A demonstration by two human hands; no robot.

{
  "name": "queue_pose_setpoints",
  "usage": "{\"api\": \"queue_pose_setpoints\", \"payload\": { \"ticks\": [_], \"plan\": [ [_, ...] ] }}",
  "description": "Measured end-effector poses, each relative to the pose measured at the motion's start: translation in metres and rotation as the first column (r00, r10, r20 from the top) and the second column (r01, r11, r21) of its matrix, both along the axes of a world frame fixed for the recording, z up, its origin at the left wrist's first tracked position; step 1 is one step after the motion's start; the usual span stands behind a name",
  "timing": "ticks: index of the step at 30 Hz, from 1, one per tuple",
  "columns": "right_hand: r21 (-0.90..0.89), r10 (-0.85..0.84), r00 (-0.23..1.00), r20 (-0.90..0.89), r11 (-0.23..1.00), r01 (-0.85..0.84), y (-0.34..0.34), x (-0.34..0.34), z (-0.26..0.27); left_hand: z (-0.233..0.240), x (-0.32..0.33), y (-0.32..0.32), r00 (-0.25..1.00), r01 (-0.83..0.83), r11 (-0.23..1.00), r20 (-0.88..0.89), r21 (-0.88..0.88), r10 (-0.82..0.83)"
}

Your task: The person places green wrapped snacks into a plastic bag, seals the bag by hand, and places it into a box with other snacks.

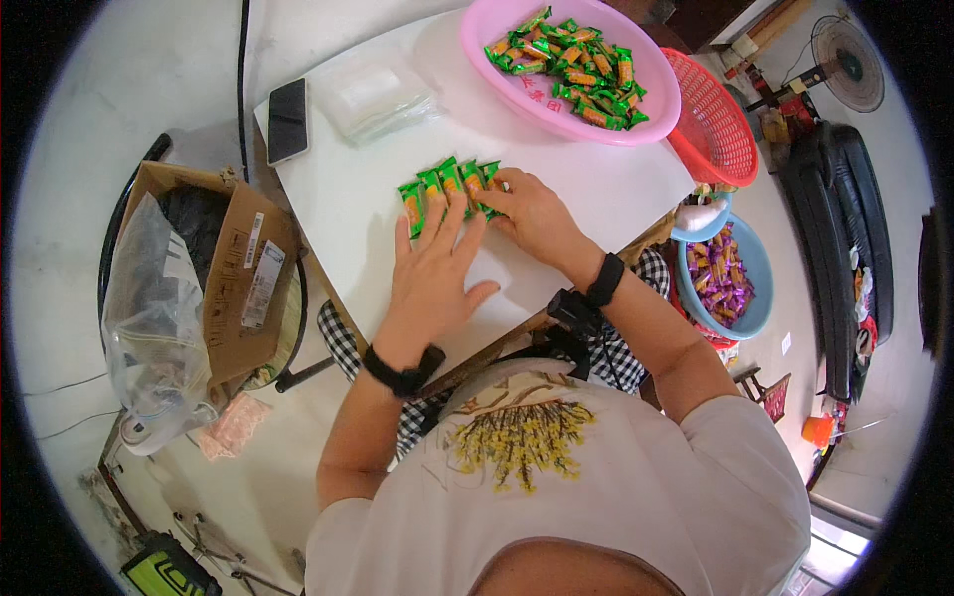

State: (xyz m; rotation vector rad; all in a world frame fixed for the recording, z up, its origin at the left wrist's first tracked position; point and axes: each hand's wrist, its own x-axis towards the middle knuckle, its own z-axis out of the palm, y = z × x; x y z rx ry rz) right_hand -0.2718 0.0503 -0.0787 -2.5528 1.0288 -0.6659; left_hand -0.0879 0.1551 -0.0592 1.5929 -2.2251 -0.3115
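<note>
A row of several small green-and-orange wrapped snack packets [449, 179] lies side by side on the white tabletop [350, 201]. My left hand [438, 272] rests over the near ends of the packets, palm down, its fingers spread and the thumb apart. At the right end of the row, my right hand [533, 216] has its bent fingers and thumb at the last packet [490, 173]. Whether it grips that packet or only touches it is hidden by the fingers. Each wrist wears a black band.
A pink basin [477, 67] of similar green packets stands at the far right, beside a red basket [715, 119]. Clear plastic bags [380, 100] and a phone [288, 119] lie far left. A blue basin [760, 290] holds purple packets. An open cardboard box [246, 290] sits left.
</note>
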Motion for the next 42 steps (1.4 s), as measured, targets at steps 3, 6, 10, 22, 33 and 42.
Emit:
{"api": "queue_pose_setpoints", "payload": {
  "ticks": [3, 6, 10, 22, 33, 42],
  "plan": [
    [0.100, -0.017, 0.996, -0.090, 0.995, 0.026, -0.002, 0.000, 0.000, 0.000, 0.005, -0.024, 0.997, -0.014, 0.999, 0.079, 0.050, 0.009],
    [0.048, 0.025, 1.000, -0.014, 0.999, -0.024, -0.007, 0.016, -0.013, -0.005, 0.015, -0.038, 0.993, -0.030, 0.994, 0.115, 0.103, 0.019],
    [0.022, 0.031, 0.999, 0.006, 0.999, -0.031, -0.009, 0.045, -0.014, -0.007, 0.033, -0.037, 0.985, -0.111, 0.982, 0.149, 0.153, 0.088],
    [-0.104, -0.019, 0.991, 0.131, 0.994, 0.033, -0.030, -0.027, 0.058, 0.017, 0.016, 0.010, 1.000, -0.011, 0.997, 0.021, -0.077, 0.012],
    [-0.244, -0.472, 0.858, -0.202, 0.873, 0.422, -0.174, -0.189, 0.080, -0.033, -0.032, 0.039, 0.992, 0.126, 0.989, -0.042, 0.073, -0.123],
    [-0.263, -0.353, 0.852, -0.387, 0.928, 0.266, -0.208, -0.171, 0.054, -0.039, -0.031, 0.037, 0.993, 0.086, 0.992, -0.088, 0.088, -0.078]
  ]
}}
